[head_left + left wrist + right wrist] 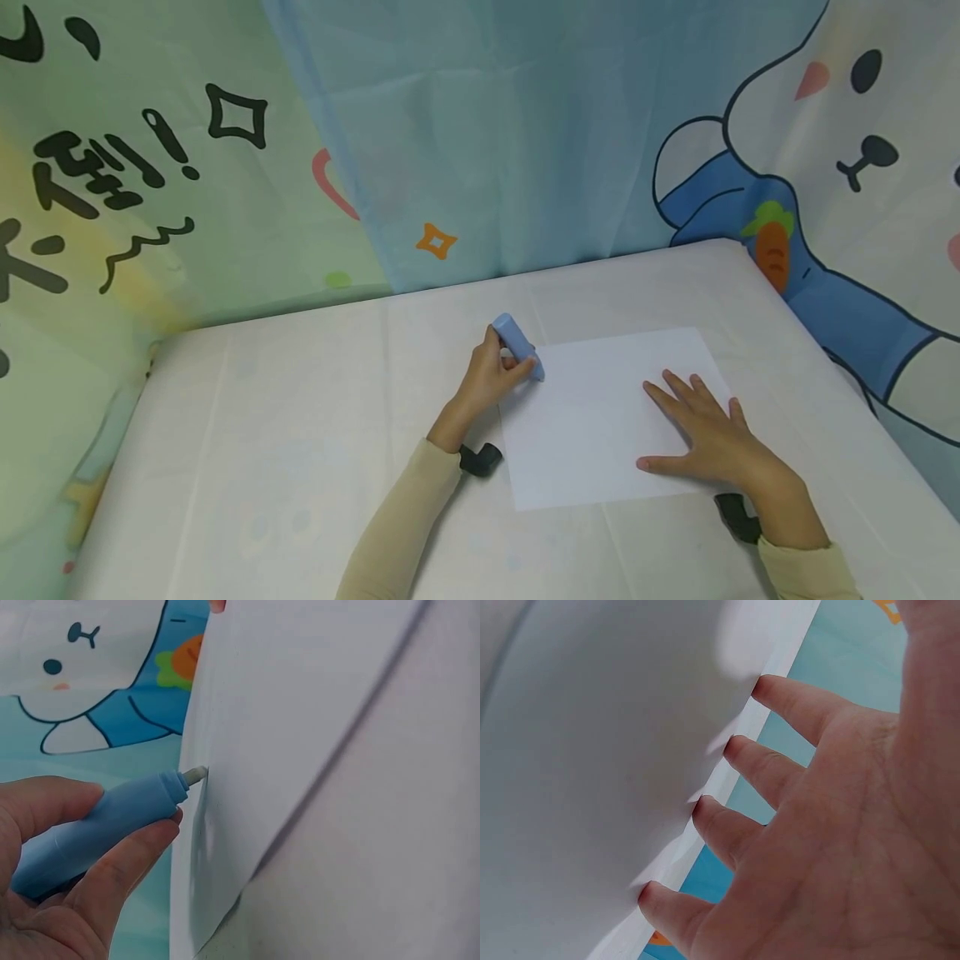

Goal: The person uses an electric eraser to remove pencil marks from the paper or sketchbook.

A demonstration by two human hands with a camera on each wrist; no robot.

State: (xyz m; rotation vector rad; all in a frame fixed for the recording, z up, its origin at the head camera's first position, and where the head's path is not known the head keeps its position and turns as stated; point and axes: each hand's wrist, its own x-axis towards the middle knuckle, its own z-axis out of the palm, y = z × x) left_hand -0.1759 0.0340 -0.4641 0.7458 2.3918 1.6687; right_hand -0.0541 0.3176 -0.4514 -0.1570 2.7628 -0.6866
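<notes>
My left hand (487, 379) grips a thick light-blue pen-shaped eraser (514, 340), its fingers and thumb round the body. In the left wrist view, a narrow whitish tip (196, 775) juts from the eraser's end and meets the surface of a white sheet of paper (592, 417). That tip is at the sheet's upper left corner in the head view. On the sheet's right side rests my right hand (705, 433), fingers spread. The right wrist view shows its fingertips (651, 894) pressing on the paper.
A white cloth (300, 433) covers the table beneath the paper. Behind it hangs a printed curtain (510, 142) with a cartoon bear and lettering. Dark wrist mounts (480, 459) sit on both wrists, close to the tabletop.
</notes>
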